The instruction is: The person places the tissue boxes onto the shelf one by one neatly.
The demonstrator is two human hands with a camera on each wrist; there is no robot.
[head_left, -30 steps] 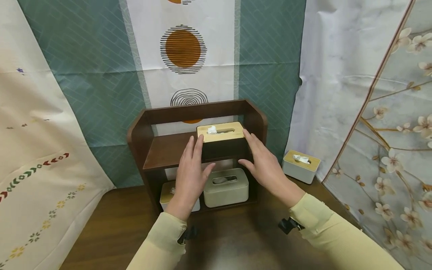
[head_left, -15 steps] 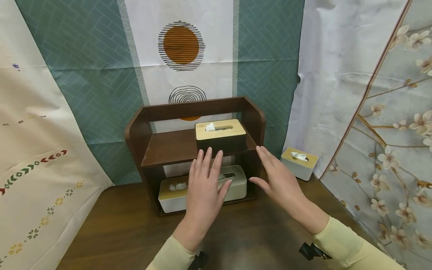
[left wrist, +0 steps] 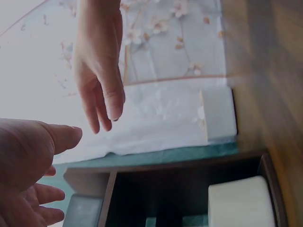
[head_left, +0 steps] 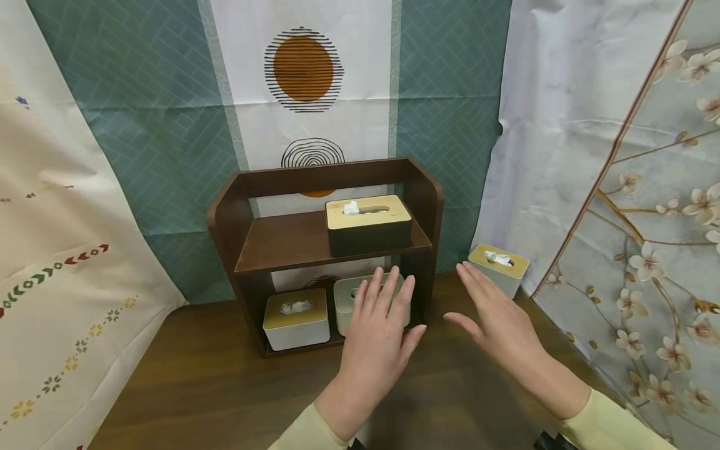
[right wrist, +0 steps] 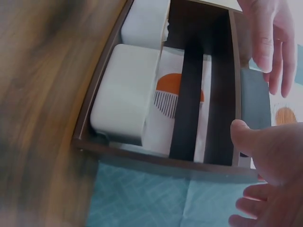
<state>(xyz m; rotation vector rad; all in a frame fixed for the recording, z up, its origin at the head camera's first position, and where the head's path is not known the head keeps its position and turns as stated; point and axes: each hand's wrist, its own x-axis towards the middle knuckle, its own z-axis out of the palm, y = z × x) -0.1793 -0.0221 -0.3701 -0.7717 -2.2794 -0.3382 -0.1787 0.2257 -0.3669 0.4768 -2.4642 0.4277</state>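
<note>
Four tissue boxes show in the head view: one black box (head_left: 369, 232) at the centre, one white box (head_left: 296, 320) and one grey-green box (head_left: 341, 312) below it, one pale box (head_left: 505, 269) at right. One two-level shelf unit (head_left: 281, 240) stands mid-frame on one tabletop (head_left: 197, 375). Two hands appear, the left hand (head_left: 377, 347) lower centre, the right hand (head_left: 506, 334) lower right.

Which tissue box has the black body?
The topmost tissue box, alone on the upper level of the brown shelf unit. The white box and grey-green box one level down, and the outside box right of the unit, have light bodies.
</note>
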